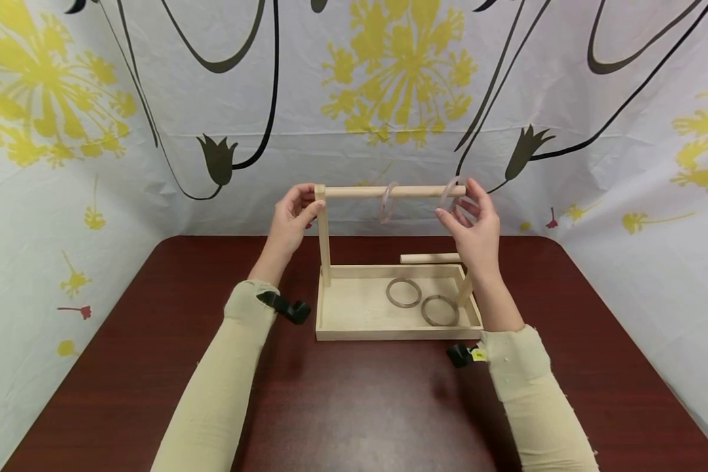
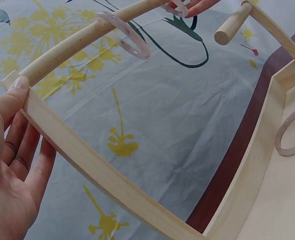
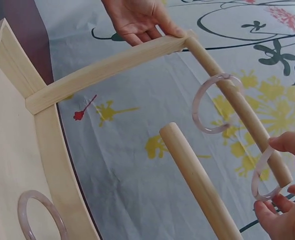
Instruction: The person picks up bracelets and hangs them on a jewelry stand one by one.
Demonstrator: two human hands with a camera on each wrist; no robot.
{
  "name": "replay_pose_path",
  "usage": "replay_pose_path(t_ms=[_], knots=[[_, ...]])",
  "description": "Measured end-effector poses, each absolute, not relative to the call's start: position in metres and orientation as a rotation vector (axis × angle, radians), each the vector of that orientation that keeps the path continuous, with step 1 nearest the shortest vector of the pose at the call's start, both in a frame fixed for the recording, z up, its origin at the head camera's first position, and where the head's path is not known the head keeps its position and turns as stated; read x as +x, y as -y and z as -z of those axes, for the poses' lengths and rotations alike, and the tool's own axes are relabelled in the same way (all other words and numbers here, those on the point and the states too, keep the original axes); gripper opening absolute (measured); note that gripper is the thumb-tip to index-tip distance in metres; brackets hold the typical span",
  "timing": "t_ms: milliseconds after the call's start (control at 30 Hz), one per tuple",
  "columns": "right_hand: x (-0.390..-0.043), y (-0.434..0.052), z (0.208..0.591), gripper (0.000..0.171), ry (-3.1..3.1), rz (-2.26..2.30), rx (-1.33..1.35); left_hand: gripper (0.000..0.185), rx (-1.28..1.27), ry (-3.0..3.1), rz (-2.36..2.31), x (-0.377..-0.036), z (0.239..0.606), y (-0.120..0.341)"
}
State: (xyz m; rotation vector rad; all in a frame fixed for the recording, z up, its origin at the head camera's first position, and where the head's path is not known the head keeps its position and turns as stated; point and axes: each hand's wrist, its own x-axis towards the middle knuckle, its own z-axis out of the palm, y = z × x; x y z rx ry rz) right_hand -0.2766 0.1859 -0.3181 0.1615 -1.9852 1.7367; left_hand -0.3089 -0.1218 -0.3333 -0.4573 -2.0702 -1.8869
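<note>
**Both hands up at the wooden rail**

The left hand (image 1: 292,216) is raised at the left end of the top rail (image 1: 395,191), where the rail meets the upright post (image 1: 324,239); its thumb lies on the corner and the fingers (image 2: 25,160) sit loosely together behind the post, so it steadies rather than clasps. The forearm rises steeply from the table (image 1: 153,367).

The right hand (image 1: 474,226) is lifted to the rail's right end, wrist bent back, fingertips and thumb pinching a pale translucent bangle (image 3: 265,172) that encircles the tip of the rail (the wrist view shows this best). A second bangle (image 1: 387,202) hangs on the rail nearer the middle.

Below, two more bangles (image 1: 404,292) lie flat in the wooden tray (image 1: 354,331), side by side. A lower, shorter rod (image 1: 429,258) juts out from the right post.
</note>
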Motion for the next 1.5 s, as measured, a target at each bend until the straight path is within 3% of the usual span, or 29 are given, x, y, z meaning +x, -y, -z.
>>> replay_pose_path(t_ms=[933,1500], knots=[[-0.276,-0.175,0.328,0.091,1.968,-1.928,0.217,0.035,-0.475,2.072,1.874,-0.308,0.333,0.121],[-0.275,-0.173,0.331,0.085,1.977,-1.947,0.234,0.033,-0.468,2.069,1.888,-0.307,0.331,0.121]])
